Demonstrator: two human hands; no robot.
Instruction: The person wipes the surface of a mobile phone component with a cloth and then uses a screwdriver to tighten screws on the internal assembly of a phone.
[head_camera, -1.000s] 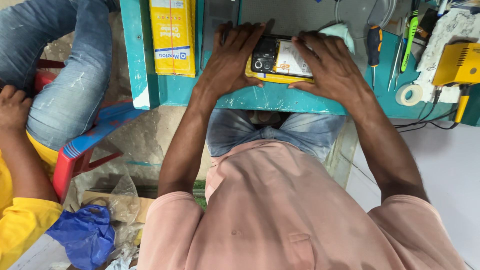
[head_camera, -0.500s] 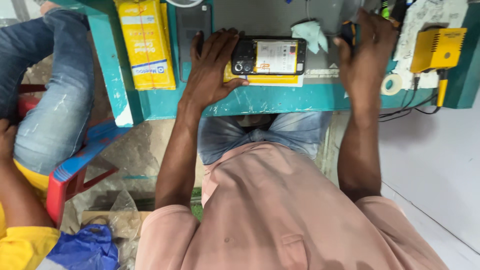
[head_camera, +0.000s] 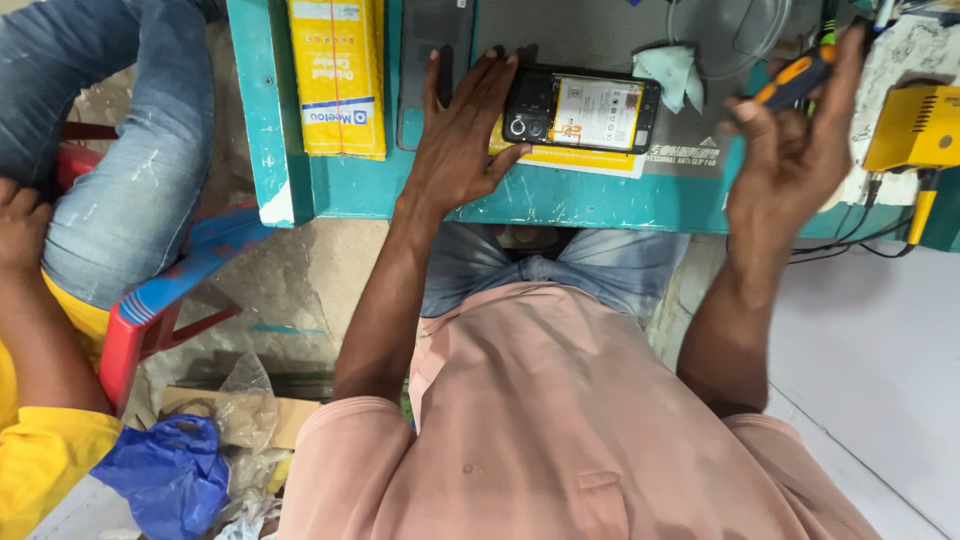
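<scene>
Two hands at work — the left hand (head_camera: 462, 140) lies flat, fingers spread, pressing the camera end of an opened phone (head_camera: 582, 110) just beside its fingertips; the right hand (head_camera: 795, 150), well apart, grips an orange-handled screwdriver (head_camera: 795, 78) — fingers closed around it.

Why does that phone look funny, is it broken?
The phone lies on the teal table with its back cover off, so the battery and inner parts show. The left hand steadies it, and the right hand holds an orange-handled tool. No cracks show.
</scene>
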